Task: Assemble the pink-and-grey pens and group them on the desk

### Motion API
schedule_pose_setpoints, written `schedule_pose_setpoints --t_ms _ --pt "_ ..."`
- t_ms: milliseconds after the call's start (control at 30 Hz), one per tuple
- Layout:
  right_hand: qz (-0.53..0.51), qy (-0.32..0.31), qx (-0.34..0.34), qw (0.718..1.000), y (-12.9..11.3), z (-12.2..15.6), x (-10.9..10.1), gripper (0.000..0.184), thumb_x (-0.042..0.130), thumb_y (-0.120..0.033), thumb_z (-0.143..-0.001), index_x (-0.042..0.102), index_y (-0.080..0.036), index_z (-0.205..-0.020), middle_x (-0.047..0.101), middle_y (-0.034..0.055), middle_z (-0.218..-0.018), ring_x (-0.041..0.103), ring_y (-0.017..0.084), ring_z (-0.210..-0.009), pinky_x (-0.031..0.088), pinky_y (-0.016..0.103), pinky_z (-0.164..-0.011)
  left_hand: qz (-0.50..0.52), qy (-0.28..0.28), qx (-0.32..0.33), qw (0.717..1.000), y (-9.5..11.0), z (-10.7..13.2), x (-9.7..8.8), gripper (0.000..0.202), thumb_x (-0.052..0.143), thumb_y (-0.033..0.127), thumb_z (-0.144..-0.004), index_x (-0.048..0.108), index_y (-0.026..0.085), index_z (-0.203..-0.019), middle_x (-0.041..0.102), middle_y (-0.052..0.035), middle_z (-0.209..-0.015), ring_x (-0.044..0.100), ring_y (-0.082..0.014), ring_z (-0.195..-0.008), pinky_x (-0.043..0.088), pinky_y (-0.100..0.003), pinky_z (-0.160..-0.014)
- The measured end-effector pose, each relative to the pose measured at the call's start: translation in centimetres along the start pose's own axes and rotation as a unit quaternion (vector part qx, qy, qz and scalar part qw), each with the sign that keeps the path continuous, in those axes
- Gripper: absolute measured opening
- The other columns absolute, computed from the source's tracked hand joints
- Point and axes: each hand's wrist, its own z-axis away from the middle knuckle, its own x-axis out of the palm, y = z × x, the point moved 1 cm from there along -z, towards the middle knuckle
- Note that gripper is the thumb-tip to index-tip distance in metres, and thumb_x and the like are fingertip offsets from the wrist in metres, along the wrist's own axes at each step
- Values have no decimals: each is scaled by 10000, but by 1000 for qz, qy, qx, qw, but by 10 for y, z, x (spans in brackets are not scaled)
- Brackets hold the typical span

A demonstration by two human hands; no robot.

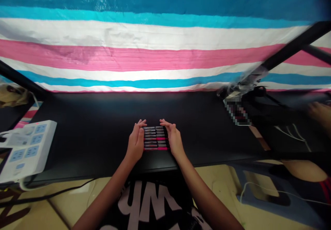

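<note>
A row of several pens (155, 138) lies side by side on the black table, pointing left to right. Most are dark and clear; two show bright pink parts. My left hand (136, 140) rests at the left ends of the row, with its thumb along the ends and its fingers reaching forward. At the right ends, my right hand (174, 138) is cupped in the same way, fingers stretched out and thumb near the pens. Both hands frame the row between their palms, neither wrapped round a pen. The fingers' undersides are hidden.
A white power strip (31, 150) with plugs stands on the table's (90, 130) left end. To the right lie a clear plastic bag (245, 82) and a blurred-out flat item (238, 113). Another person's hand (320, 114) appears at the far right. A striped sheet (155, 58) hangs behind.
</note>
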Motion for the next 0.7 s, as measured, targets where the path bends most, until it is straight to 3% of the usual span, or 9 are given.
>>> schedule_pose_setpoints --t_ms 267,367,533,633,700 --pt "94 -18 -16 995 -15 4 5 487 398 -612 -1036 729 -254 -1054 699 107 -1363 517 280 -1443 331 530 -1252 -37 11 2 999 2 -1 0 344 323 403 -1096 611 220 -1138 676 -125 -1374 555 -262 -1399 266 -557 -1266" --pt "180 -31 -50 982 -19 6 2 346 499 -522 -1023 725 -263 -1064 679 112 -1382 497 303 -1450 345 552 -1233 -55 6 -1 998 3 1 -2 318 349 392 -1091 610 220 -1151 622 -139 -1444 568 -265 -1378 356 -539 -1220" --pt "322 -86 -110 936 -23 -13 -11 215 564 -317 -987 746 -257 -1087 698 126 -1238 603 309 -1250 443 536 -1117 -96 13 6 995 -3 -2 -15 255 429 353 -1065 613 207 -1164 545 -160 -1516 516 -278 -1416 424 -502 -1157" --pt "400 -173 -114 893 -29 -31 -13 155 615 -243 -950 764 -235 -993 689 117 -1096 606 293 -1108 472 523 -1034 -138 -3 22 990 -9 -14 -23 173 519 314 -1014 640 205 -1072 647 -152 -1370 598 -289 -1299 456 -498 -1111" --pt "420 -227 -107 872 -35 -44 -11 115 644 -184 -921 754 -220 -924 682 103 -1068 599 268 -1060 479 490 -1006 -165 -50 40 984 -9 -27 -25 135 564 282 -979 664 213 -1038 710 -122 -1218 649 -283 -1180 488 -483 -1056"
